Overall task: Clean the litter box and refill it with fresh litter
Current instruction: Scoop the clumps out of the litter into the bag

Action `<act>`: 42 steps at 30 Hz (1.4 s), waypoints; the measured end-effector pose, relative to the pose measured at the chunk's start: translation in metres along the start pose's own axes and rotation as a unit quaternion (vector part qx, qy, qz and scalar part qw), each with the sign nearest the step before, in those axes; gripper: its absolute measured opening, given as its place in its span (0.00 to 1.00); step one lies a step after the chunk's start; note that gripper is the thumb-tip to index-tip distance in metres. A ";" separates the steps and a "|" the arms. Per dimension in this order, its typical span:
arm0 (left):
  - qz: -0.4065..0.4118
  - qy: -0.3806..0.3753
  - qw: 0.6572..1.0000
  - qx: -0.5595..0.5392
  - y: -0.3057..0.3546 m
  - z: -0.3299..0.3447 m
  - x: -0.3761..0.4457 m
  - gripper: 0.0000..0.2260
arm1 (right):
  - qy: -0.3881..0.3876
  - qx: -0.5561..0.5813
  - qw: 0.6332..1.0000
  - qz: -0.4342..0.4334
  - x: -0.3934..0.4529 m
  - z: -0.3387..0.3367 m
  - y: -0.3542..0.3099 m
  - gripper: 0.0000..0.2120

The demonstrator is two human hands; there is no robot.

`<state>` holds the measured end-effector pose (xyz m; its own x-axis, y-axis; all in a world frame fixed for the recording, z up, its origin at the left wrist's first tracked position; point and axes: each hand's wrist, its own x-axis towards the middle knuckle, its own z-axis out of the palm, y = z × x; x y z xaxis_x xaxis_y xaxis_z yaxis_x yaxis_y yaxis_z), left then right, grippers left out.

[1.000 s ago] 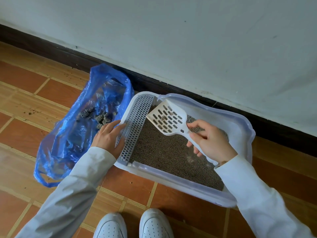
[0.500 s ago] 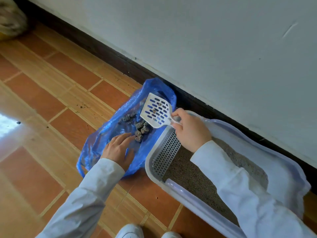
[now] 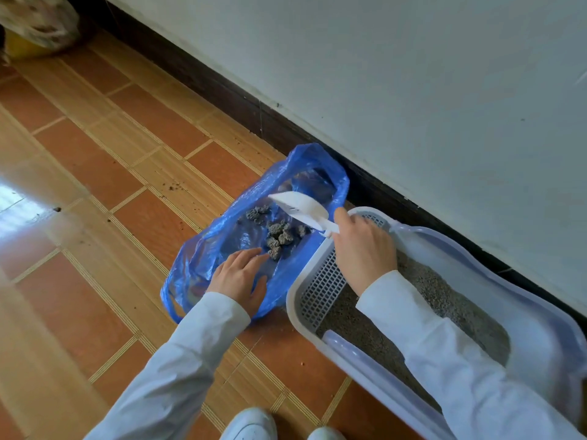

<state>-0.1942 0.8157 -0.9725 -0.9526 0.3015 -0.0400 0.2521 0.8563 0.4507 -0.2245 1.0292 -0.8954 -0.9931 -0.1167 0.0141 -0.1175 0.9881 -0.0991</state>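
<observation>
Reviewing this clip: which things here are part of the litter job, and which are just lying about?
In use:
scoop, gripped by the right hand
blue bag, pressed by the left hand
clumps in the bag
litter box

Lying about:
pale bag, far corner
crumbs on the floor tiles

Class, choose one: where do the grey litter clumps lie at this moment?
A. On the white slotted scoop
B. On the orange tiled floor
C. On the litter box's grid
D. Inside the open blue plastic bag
D: the grey litter clumps lie inside the open blue plastic bag, below the tilted white slotted scoop.
</observation>
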 end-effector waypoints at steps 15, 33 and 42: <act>0.133 -0.033 0.990 -0.018 0.064 0.026 0.022 0.21 | -0.206 0.307 0.812 0.451 -0.160 -0.047 0.145 0.07; 0.197 -0.053 0.979 -0.005 0.098 0.049 0.021 0.21 | -0.354 0.103 0.830 0.420 -0.184 0.010 0.144 0.39; 0.174 -0.045 0.984 -0.008 0.089 0.043 0.021 0.19 | -0.209 0.218 0.911 0.282 -0.156 -0.015 0.138 0.11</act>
<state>-0.1841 0.9165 -0.9710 -0.7895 0.6123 0.0414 0.5576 0.6874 0.4654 -0.0855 1.1852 -0.8965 -0.7992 0.2787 -0.5325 0.5117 0.7803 -0.3596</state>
